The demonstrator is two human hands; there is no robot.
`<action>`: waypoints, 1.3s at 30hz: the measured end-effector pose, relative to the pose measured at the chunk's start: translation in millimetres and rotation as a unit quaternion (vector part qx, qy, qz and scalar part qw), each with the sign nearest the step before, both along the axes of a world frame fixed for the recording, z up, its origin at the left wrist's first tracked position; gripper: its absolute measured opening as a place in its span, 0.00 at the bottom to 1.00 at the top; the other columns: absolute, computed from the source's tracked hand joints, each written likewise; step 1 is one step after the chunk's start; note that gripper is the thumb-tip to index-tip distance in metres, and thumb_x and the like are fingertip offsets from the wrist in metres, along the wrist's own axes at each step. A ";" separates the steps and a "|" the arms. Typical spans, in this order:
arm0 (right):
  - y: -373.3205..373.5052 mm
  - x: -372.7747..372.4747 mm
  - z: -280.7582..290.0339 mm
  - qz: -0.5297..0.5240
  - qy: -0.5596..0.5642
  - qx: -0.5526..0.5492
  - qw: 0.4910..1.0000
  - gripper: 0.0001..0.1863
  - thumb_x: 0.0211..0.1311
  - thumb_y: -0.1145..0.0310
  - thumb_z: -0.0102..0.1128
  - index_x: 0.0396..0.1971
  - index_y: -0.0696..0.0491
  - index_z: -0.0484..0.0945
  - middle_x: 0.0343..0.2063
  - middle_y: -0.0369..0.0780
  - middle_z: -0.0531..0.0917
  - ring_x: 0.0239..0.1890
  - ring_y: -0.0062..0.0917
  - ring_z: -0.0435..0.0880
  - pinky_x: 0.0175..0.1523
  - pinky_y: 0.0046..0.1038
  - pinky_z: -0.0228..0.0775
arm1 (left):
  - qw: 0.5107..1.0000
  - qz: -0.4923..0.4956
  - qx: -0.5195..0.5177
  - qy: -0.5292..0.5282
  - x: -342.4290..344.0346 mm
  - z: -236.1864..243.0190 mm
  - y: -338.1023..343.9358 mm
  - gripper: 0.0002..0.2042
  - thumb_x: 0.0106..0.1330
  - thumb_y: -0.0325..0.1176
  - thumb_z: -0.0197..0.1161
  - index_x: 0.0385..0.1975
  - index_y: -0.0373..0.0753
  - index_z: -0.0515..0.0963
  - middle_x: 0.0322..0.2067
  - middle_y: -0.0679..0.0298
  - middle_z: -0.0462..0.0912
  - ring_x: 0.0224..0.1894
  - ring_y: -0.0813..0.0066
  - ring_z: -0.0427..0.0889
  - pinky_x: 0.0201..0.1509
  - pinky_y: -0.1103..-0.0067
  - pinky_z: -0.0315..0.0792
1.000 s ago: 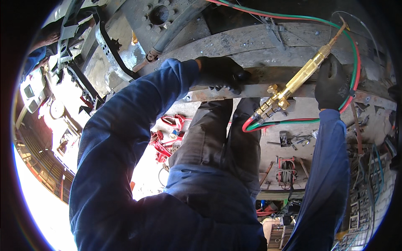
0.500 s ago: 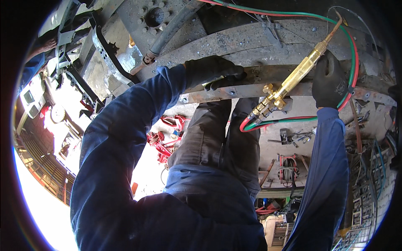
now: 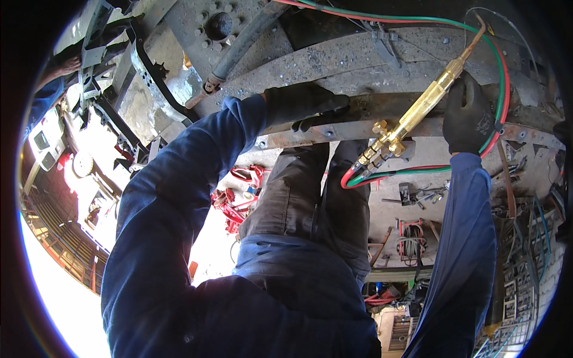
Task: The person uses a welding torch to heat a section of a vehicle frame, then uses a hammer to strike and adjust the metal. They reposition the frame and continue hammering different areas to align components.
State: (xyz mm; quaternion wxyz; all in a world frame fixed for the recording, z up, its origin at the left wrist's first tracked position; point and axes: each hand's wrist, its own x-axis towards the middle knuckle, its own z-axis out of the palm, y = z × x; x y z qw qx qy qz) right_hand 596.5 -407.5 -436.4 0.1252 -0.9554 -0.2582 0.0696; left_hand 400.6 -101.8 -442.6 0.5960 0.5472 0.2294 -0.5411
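A long rusty steel beam [image 3: 418, 128] with bolt holes crosses in front of me. My left hand [image 3: 305, 106], in a dark glove, lies on the beam with fingers stretched to the right and the thumb below them, apart. A brass cutting torch [image 3: 427, 106] slants across the beam, its bent copper tip up and to the right. Right beside the torch, on the beam, is my right hand [image 3: 470, 119], also gloved. Its fingertips are hidden behind the torch's upper part, so I cannot tell whether they grip it. Red and green hoses [image 3: 412, 172] run from the torch's lower end.
Beyond the beam lie a bolted round plate [image 3: 218, 25] and a thick metal tube [image 3: 242, 45]. Black metal frames [image 3: 149, 77] stand at left, with another person's arm [image 3: 59, 74] behind. Red equipment [image 3: 230, 206], a cable reel [image 3: 410, 241] and scattered tools [image 3: 421, 196] are on the floor below.
A light-coloured patch under my left hand is no longer visible, and its thumb and fingers have shifted slightly. My right hand and the torch look almost unchanged.
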 end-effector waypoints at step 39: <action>2.8 -1.8 3.4 -0.003 -0.008 0.008 1.000 0.15 0.75 0.59 0.59 0.52 0.45 0.88 0.47 0.40 0.92 0.47 0.40 0.91 0.51 0.40 0.83 | 0.995 -0.073 0.039 -0.064 -9.0 -5.1 0.8 0.15 0.77 0.43 0.58 0.54 0.40 0.76 0.40 0.60 0.80 0.39 0.66 0.79 0.45 0.72 0.73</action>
